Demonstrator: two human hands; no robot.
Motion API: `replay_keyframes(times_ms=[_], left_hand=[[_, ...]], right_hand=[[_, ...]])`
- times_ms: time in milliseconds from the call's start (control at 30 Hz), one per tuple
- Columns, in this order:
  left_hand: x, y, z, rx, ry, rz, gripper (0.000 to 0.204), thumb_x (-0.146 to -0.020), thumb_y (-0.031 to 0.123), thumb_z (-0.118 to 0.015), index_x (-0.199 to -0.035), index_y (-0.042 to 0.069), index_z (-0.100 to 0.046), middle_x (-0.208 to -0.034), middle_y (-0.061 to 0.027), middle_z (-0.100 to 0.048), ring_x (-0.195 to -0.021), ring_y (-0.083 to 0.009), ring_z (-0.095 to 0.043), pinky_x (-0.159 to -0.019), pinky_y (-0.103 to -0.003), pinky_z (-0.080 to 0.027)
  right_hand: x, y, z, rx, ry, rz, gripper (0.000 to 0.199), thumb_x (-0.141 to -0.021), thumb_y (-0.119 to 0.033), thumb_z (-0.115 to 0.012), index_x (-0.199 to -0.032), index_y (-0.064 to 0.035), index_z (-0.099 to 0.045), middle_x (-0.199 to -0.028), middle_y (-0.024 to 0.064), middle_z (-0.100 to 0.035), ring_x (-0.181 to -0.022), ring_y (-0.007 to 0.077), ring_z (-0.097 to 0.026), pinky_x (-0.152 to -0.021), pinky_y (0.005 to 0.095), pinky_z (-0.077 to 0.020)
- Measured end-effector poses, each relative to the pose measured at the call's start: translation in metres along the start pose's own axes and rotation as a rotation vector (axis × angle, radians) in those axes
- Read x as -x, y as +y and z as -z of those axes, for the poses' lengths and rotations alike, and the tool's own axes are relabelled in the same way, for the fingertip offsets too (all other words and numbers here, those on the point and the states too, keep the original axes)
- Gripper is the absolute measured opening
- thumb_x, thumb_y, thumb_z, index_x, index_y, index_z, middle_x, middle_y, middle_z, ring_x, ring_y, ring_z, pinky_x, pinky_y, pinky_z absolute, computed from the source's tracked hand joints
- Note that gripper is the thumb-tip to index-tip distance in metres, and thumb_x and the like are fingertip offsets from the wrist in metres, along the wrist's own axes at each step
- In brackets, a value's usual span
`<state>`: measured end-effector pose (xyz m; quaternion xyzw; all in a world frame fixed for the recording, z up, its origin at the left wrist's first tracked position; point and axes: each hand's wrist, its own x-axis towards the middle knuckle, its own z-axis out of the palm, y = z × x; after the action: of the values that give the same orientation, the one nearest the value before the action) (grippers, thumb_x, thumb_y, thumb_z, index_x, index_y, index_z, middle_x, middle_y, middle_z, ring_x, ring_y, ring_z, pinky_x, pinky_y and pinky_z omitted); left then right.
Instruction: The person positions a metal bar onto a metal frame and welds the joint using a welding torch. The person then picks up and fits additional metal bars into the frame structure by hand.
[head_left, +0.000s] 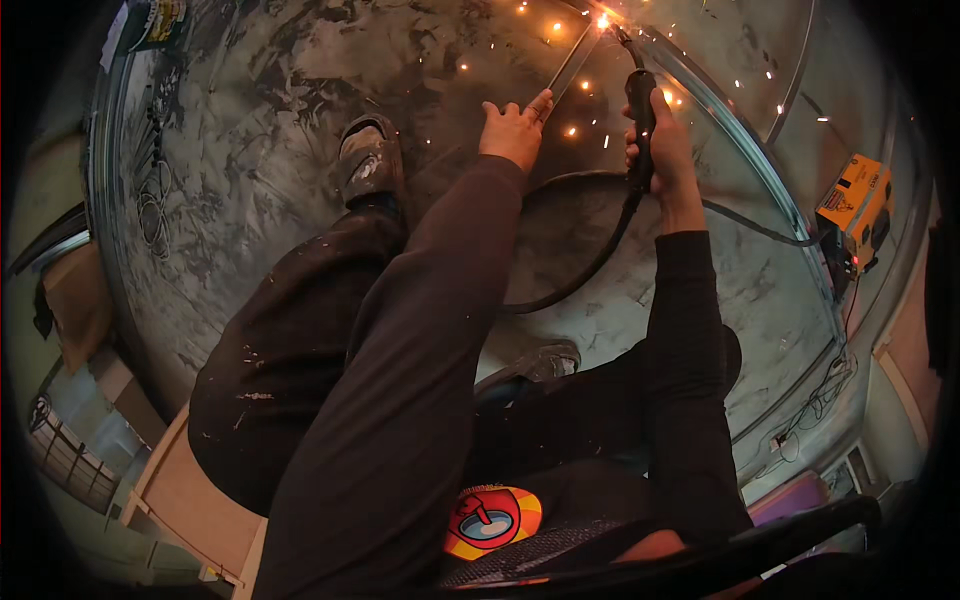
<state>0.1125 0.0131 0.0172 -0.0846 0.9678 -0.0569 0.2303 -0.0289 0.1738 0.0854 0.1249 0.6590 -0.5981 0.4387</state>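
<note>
My right hand [665,150] is wrapped round the black handle of a welding torch [640,115], its bent neck pointing up and away from me. Bright sparks burst from its tip at the top of the view. My left hand [514,134] grips the near end of a thin straight metal strip [572,65] with thumb and fingers. The strip's far end runs up to the glowing weld point, where glare hides the exact contact. From the torch a thick black cable [600,270] loops down and to the left over the floor.
An orange welding machine [855,205] stands at the right. Long metal bars [735,120] lie along the right side of the grey, stained floor [250,120]. My shoe [370,160] is left of the work. Thin wires [825,390] lie tangled at lower right; scattered sparks fly around both hands.
</note>
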Motion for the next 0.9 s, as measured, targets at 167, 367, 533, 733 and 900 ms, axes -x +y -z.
replay_keyframes(times_ms=[167, 367, 533, 733, 900], left_hand=[[0.0010, -0.0015, -0.0002, 0.029, 0.005, -0.014, 0.064, -0.097, 0.009, -0.046, -0.157, 0.022, -0.028, -0.166, 0.0114, -0.013, -0.112, -0.0198, -0.055, -0.099, -0.053, -0.044], [0.0019, -0.0008, 0.0056, 0.019, -0.025, -0.021, 0.065, -0.097, 0.007, -0.045, -0.158, 0.022, -0.025, -0.166, 0.0100, -0.011, -0.112, -0.0209, -0.055, -0.098, -0.052, -0.045], [0.0013, -0.0027, 0.0030, -0.003, -0.008, -0.024, 0.064, -0.098, 0.008, -0.044, -0.158, 0.022, -0.025, -0.166, 0.0097, -0.011, -0.110, -0.0206, -0.056, -0.096, -0.051, -0.046], [0.0012, -0.0021, 0.0039, 0.007, -0.007, -0.021, 0.063, -0.098, 0.008, -0.044, -0.158, 0.022, -0.026, -0.166, 0.0102, -0.013, -0.109, -0.0200, -0.057, -0.094, -0.050, -0.046], [0.0003, -0.0016, 0.0055, 0.017, -0.009, -0.019, 0.063, -0.098, 0.008, -0.044, -0.157, 0.021, -0.026, -0.165, 0.0104, -0.016, -0.111, -0.0199, -0.056, -0.097, -0.050, -0.045]], right_hand=[[0.0045, -0.0007, -0.0021, 0.020, 0.043, -0.002, 0.055, -0.100, -0.057, -0.046, -0.096, -0.0042, -0.062, -0.061, 0.0021, -0.055, -0.044, 0.0109, -0.050, -0.043, 0.0270, -0.0425], [0.0053, -0.0014, -0.0020, 0.039, 0.066, 0.003, 0.057, -0.100, -0.057, -0.046, -0.094, -0.0031, -0.062, -0.061, 0.0023, -0.055, -0.044, 0.0112, -0.050, -0.042, 0.0278, -0.0425], [0.0048, -0.0012, -0.0030, 0.057, 0.073, 0.004, 0.058, -0.099, -0.058, -0.047, -0.093, -0.0030, -0.062, -0.061, 0.0026, -0.056, -0.044, 0.0111, -0.051, -0.042, 0.0287, -0.0431], [0.0043, -0.0012, -0.0031, 0.064, 0.074, -0.006, 0.058, -0.099, -0.059, -0.047, -0.095, -0.0030, -0.062, -0.062, 0.0027, -0.056, -0.044, 0.0110, -0.051, -0.042, 0.0290, -0.0436], [0.0043, -0.0039, -0.0033, 0.073, 0.072, -0.016, 0.056, -0.099, -0.058, -0.047, -0.096, -0.0040, -0.062, -0.063, 0.0015, -0.055, -0.046, 0.0104, -0.052, -0.043, 0.0281, -0.0443]])
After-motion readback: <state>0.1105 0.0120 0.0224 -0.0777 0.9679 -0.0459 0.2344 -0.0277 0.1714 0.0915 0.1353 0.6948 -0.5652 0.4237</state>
